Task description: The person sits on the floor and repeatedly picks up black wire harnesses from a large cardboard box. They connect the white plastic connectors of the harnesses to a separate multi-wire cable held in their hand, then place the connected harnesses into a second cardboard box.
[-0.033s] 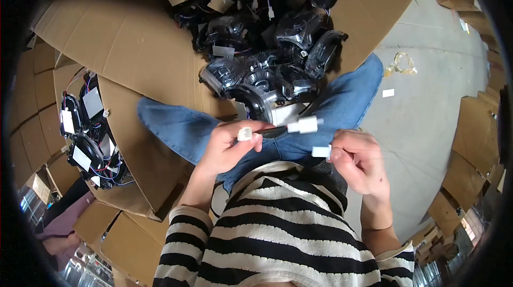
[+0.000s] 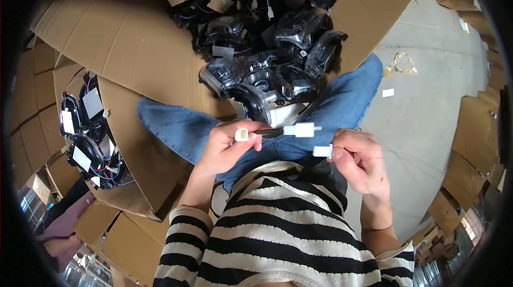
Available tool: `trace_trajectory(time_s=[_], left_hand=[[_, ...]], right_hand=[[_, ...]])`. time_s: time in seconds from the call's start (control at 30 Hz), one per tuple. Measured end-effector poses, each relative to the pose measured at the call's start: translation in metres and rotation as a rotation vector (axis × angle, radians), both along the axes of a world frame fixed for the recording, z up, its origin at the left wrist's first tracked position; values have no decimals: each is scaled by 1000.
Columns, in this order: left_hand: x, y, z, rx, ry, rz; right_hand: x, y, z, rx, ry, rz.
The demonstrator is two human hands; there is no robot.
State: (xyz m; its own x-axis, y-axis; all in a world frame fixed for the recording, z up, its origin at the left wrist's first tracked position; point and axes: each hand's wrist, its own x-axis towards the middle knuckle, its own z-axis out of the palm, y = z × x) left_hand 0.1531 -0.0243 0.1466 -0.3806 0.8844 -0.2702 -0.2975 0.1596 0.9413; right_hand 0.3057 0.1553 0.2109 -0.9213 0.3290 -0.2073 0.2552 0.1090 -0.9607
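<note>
White plug connector (image 2: pixel 304 130) shifted slightly; left of it, left hand (image 2: pixel 230 145) pinches black cable (image 2: pixel 270 133); right of it, right hand (image 2: pixel 359 160) holds pale connector (image 2: pixel 321 151). Likely light, rigid; grip sides.

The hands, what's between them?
Head view: a white connector on the black cable in the left hand, another connector in the right hand, jeans beneath.

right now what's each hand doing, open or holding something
Left hand: closed, holding a black cable with a white connector at its right end.
Right hand: closed, pinching a small white piece.
</note>
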Motion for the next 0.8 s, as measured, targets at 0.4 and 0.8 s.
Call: trace_trajectory(time_s=[0.4, 0.8], left_hand=[[-10, -10, 4, -172, -55, -132], [-17, 2, 20, -352, -243, -367]], right_hand=[[-3, 3, 0, 261, 201, 119], [0, 8, 11, 977, 299, 395]])
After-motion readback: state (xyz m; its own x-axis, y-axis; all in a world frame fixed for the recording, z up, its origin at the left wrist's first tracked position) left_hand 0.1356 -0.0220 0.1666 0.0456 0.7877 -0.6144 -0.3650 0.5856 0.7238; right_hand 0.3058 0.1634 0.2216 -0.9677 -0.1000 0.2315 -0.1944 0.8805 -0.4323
